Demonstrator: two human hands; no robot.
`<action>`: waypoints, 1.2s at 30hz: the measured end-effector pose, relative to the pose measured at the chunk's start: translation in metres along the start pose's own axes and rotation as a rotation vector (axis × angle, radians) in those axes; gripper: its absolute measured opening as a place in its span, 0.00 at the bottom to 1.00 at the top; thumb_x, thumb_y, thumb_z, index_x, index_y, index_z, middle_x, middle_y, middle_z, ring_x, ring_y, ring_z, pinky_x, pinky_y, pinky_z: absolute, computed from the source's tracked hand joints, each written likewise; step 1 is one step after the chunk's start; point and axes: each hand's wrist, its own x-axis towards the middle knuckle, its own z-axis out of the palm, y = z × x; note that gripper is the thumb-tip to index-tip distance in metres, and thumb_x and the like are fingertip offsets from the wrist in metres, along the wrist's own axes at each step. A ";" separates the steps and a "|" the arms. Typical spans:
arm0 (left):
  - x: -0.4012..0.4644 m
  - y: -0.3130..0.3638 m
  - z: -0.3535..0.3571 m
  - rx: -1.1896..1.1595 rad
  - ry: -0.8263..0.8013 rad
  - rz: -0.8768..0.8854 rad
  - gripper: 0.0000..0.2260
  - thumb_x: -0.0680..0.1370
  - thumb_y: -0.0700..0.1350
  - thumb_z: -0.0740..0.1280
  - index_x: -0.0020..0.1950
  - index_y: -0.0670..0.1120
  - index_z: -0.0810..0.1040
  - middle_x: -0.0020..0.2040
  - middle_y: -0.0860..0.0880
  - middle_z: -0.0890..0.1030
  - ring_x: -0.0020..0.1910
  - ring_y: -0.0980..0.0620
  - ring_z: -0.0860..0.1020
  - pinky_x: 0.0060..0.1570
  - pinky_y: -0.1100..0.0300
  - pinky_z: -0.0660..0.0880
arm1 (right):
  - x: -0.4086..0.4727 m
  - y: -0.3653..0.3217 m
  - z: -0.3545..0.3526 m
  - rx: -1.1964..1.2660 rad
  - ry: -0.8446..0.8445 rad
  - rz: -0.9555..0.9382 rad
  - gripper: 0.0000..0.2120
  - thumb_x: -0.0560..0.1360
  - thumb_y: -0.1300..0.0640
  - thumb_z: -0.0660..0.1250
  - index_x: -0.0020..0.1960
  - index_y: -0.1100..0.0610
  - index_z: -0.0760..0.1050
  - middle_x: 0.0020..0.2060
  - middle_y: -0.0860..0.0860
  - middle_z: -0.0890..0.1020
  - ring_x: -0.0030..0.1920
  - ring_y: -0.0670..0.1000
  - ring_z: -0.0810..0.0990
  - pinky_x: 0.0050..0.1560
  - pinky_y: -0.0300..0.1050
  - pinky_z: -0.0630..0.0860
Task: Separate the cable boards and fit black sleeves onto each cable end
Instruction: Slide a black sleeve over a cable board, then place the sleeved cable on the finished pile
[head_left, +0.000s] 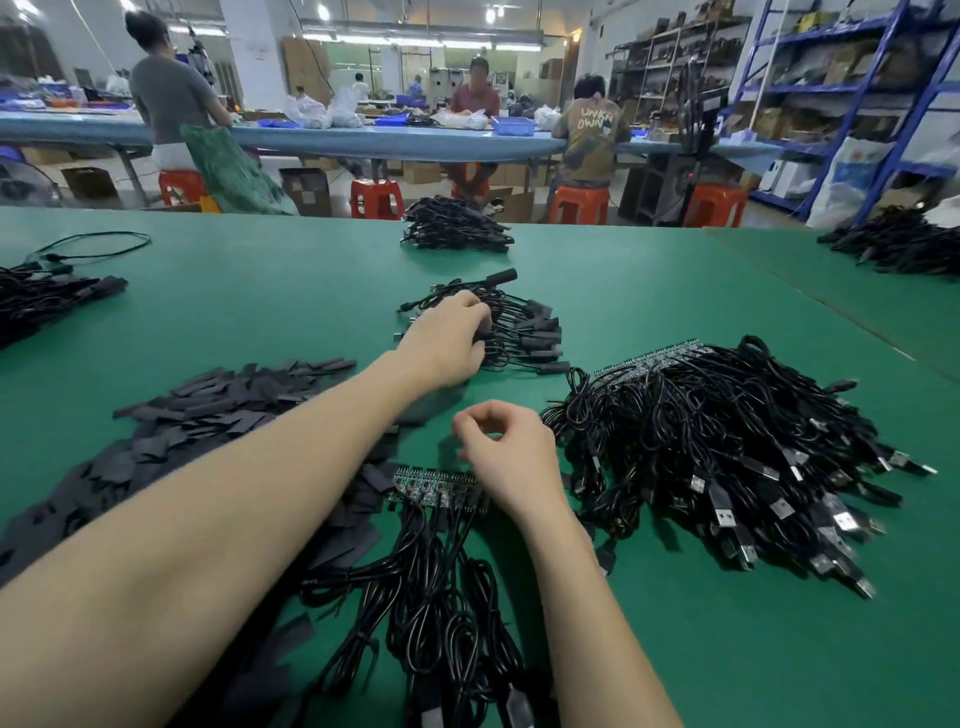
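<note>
Two bare hands at work over a green-matted table (675, 322), each on its own job. Left hand (451, 338) reached far forward, fingers curled down into the small heap of finished black cables with sleeved ends (524, 332), apparently gripping one cable there (likely setting it down, though which cable exactly cannot be told). Right hand (506, 452) hovering close in, thumb and forefinger curled toward each other in a loose ring, holding nothing visible; poised just above the short green strip of joined circuit boards (441, 486), probably ready to snap off the next board. Black cables trailing from that strip (447, 613) toward the near edge, kept within easy reach. Loose pile of flat black sleeves (208, 410) spread to the left, close by the left forearm, handy for picking one at a time. Large bundle of black USB cables on a long board strip (727, 441) waiting to the right, boards not yet separated, plugs fanned toward the near right. More dark cable heaps (454, 226) farther off (most likely finished stock). Much of the task left, judging by that untouched bundle.
</note>
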 end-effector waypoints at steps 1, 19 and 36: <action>-0.011 0.001 -0.004 -0.065 0.035 -0.003 0.08 0.77 0.40 0.66 0.56 0.42 0.79 0.60 0.44 0.77 0.59 0.43 0.76 0.61 0.50 0.72 | 0.000 -0.001 -0.005 -0.031 -0.008 -0.002 0.08 0.77 0.51 0.67 0.45 0.52 0.83 0.40 0.46 0.85 0.45 0.48 0.85 0.51 0.43 0.77; -0.121 0.019 -0.001 -0.843 -0.065 -0.332 0.14 0.71 0.64 0.73 0.45 0.55 0.82 0.42 0.53 0.86 0.40 0.56 0.81 0.50 0.59 0.76 | -0.004 -0.007 -0.045 0.366 -0.304 0.297 0.12 0.72 0.66 0.77 0.53 0.58 0.82 0.32 0.50 0.83 0.29 0.44 0.79 0.36 0.38 0.80; -0.129 0.005 -0.018 -1.443 -0.437 -0.490 0.11 0.64 0.44 0.80 0.45 0.51 0.86 0.46 0.43 0.83 0.40 0.49 0.80 0.48 0.53 0.75 | -0.005 -0.007 -0.052 0.619 -0.451 0.352 0.10 0.66 0.60 0.77 0.45 0.59 0.81 0.33 0.50 0.81 0.31 0.44 0.78 0.36 0.35 0.80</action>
